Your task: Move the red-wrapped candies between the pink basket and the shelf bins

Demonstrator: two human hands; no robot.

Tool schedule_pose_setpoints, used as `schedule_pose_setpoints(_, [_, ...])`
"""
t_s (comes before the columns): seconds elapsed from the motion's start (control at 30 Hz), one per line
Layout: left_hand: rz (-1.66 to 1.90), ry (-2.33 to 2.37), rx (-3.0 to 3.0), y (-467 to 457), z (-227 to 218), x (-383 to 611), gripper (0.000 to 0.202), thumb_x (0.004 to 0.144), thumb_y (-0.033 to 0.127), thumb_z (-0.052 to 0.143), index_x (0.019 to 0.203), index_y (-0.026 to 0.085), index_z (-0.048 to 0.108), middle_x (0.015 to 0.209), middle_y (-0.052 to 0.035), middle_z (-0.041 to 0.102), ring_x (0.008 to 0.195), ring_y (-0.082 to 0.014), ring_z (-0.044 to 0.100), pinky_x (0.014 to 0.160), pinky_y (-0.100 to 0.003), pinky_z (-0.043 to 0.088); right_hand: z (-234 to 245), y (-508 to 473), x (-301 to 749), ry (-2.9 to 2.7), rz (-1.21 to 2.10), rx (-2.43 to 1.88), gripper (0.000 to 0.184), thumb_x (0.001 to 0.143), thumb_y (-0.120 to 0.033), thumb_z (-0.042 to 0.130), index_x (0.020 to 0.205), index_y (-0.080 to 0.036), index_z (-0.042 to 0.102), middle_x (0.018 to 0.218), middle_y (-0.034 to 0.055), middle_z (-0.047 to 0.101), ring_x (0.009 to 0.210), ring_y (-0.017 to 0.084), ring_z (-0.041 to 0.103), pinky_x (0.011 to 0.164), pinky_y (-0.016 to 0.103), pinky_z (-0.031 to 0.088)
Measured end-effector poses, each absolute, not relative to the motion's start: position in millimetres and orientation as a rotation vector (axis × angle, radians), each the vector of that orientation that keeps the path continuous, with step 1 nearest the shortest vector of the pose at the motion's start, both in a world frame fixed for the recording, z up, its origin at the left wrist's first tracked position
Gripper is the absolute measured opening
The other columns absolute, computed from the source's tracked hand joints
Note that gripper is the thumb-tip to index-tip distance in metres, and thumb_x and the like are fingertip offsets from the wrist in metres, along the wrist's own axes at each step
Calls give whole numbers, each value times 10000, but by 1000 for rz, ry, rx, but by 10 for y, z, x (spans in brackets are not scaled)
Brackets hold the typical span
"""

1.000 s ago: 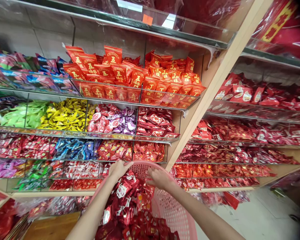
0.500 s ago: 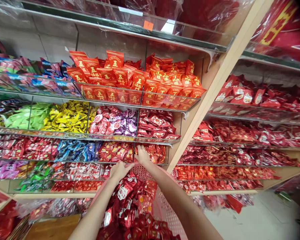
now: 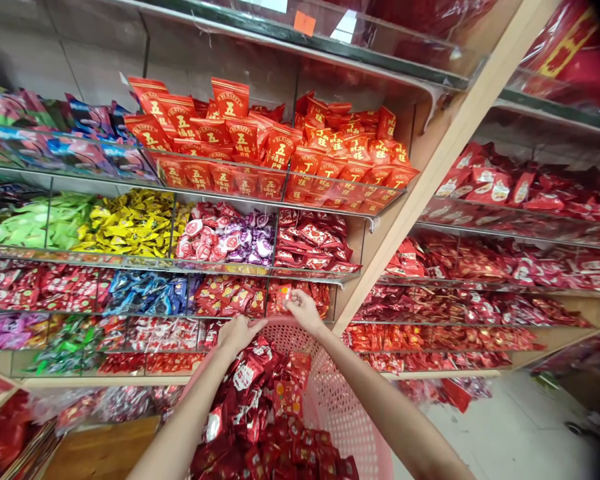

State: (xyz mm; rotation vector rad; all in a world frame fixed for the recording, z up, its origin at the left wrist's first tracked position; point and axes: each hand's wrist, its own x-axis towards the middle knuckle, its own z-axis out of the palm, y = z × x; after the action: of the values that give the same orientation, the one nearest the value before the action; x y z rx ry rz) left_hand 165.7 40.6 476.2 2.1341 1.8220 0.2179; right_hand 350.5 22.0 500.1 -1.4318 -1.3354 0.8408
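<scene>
My left hand (image 3: 237, 335) is closed on the far rim of a pink perforated plastic basket (image 3: 353, 400). Inside the basket lies a heap of shiny red candy packets (image 3: 260, 400). Just beyond the rim, my right hand (image 3: 304, 310) pinches a small red candy packet (image 3: 282, 295) between thumb and fingers. It hovers in front of a shelf bin of similar red packets (image 3: 322, 298). To the left of that bin are red packets with yellow round prints (image 3: 230, 297).
Clear-fronted shelves hold yellow candies (image 3: 130, 223), green packets (image 3: 43, 220), blue candies (image 3: 143, 293) and large red pouches (image 3: 230, 147). A slanting wooden post (image 3: 405, 213) divides the shelving. Bagged goods (image 3: 115, 407) and a wooden board (image 3: 100, 450) lie below.
My right hand has drawn back slightly from the bin, and a red candy packet now shows in its fingers. My left hand stays on the basket rim.
</scene>
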Motion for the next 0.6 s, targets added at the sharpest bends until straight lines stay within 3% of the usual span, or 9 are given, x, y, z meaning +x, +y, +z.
schedule_pose_setpoints(0.23, [222, 1833, 2126, 424, 4727, 1656, 748, 625, 807, 245, 741, 191, 654, 820, -137, 681, 834, -298, 623, 694, -339, 443, 4848, -361, 3864, -1305, 1499, -1338, 258, 677, -361, 593, 846, -178, 525, 719, -31, 528, 622, 86, 518, 581, 231, 470])
schedule_pose_setpoints(0.4, [201, 1799, 2143, 444, 4704, 1642, 711, 667, 765, 257, 779, 188, 656, 855, -134, 681, 838, -274, 626, 690, -308, 438, 4492, -380, 4007, -1634, 1123, -1653, 234, 675, -231, 580, 893, -155, 545, 604, -61, 474, 528, 78, 433, 526, 202, 399])
schedule_pose_setpoints(0.6, [204, 1800, 2164, 451, 4698, 1637, 694, 670, 761, 264, 768, 197, 656, 857, -131, 681, 846, -290, 621, 692, -329, 436, 4446, -386, 3918, -1905, 768, -1836, 225, 720, -148, 497, 913, -199, 600, 828, -14, 613, 724, 109, 547, 659, 216, 417])
